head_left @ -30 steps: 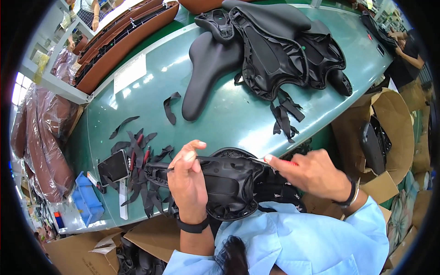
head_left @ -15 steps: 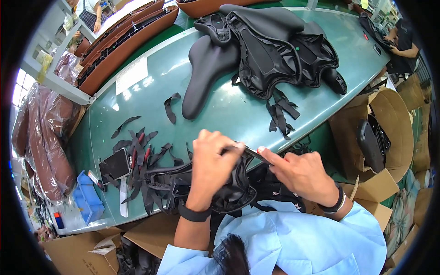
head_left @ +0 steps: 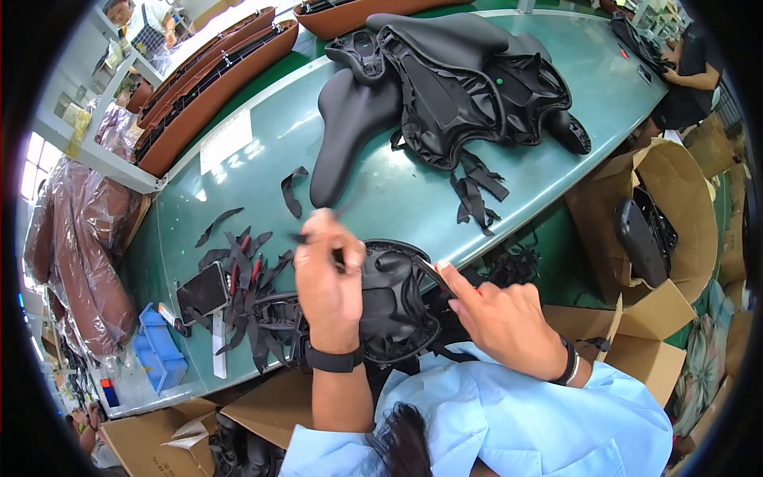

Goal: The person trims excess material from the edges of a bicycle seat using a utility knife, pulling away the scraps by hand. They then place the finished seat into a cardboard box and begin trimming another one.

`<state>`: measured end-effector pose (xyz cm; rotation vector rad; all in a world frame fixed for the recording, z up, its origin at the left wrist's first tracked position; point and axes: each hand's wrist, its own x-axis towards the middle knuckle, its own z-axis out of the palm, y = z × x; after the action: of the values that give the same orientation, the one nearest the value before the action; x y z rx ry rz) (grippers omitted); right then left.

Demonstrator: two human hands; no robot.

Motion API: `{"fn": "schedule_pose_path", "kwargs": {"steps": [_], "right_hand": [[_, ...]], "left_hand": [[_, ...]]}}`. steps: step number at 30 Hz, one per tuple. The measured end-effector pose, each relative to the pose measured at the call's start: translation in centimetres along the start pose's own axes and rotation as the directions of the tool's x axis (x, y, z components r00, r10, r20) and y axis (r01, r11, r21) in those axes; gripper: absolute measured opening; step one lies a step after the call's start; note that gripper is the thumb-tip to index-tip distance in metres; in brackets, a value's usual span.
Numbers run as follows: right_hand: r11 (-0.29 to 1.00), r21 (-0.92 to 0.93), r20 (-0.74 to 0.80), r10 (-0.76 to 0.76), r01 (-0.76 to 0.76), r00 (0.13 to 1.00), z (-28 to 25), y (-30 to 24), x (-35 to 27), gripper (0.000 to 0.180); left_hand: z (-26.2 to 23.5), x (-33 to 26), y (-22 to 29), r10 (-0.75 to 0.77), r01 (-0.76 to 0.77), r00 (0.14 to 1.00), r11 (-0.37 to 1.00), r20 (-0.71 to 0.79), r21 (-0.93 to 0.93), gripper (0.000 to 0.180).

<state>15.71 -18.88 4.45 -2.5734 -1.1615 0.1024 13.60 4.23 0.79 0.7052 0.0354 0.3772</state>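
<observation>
Glossy green bench [head_left: 262, 171] fills your view, bearing piled black saddles [head_left: 453, 87], black strips [head_left: 262, 338] and a blue bin [head_left: 159, 351]. One upturned black saddle [head_left: 385, 308] lies at its near edge, between your left hand [head_left: 330, 282] and right hand [head_left: 509, 322]. Your fingers curl, the left ones blurred; what either clamps, I cannot tell. Plastic-wrapped brown pieces [head_left: 83, 270] flank you leftward; an open cardboard box [head_left: 592, 203] and another person [head_left: 701, 71] stand out rightward.

The near saddle [head_left: 380, 304] looks faintly glossy, the tabletop [head_left: 405, 203] smooth and shiny, the carton [head_left: 594, 208] matt cardboard.
</observation>
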Motion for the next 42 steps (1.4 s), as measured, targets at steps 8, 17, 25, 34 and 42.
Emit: {"fn": "schedule_pose_path", "kwargs": {"steps": [8,17,25,34,42], "right_hand": [[0.994,0.099,-0.006,0.041,-0.041,0.999,0.6,2.0,1.0,0.048],[0.911,0.411,-0.041,0.042,-0.022,0.998,3.4,4.0,2.9,0.046],[0.875,0.476,-0.051,-0.066,0.082,0.997,2.4,4.6,0.1,0.048],[0.981,0.166,0.122,-0.127,0.106,0.984,2.9,1.2,1.2,0.062],[0.973,0.229,0.177,-0.034,-0.007,0.984,3.7,-0.9,-2.6,0.067]], "left_hand": [[2.8,-3.3,0.9,0.435,-0.074,0.85,-0.461,0.298,0.884,0.048],[0.8,-4.2,3.0,-0.114,0.339,0.927,-0.15,-0.356,0.929,0.061],[-1.8,-9.8,3.8,-0.065,0.444,0.83,0.679,-0.555,0.585,0.051],[-0.4,-10.8,1.8,0.12,0.321,0.837,0.682,-0.534,0.657,0.057],[2.2,-12.9,-1.6,0.262,0.152,0.738,0.833,-0.622,0.532,0.054]]}}
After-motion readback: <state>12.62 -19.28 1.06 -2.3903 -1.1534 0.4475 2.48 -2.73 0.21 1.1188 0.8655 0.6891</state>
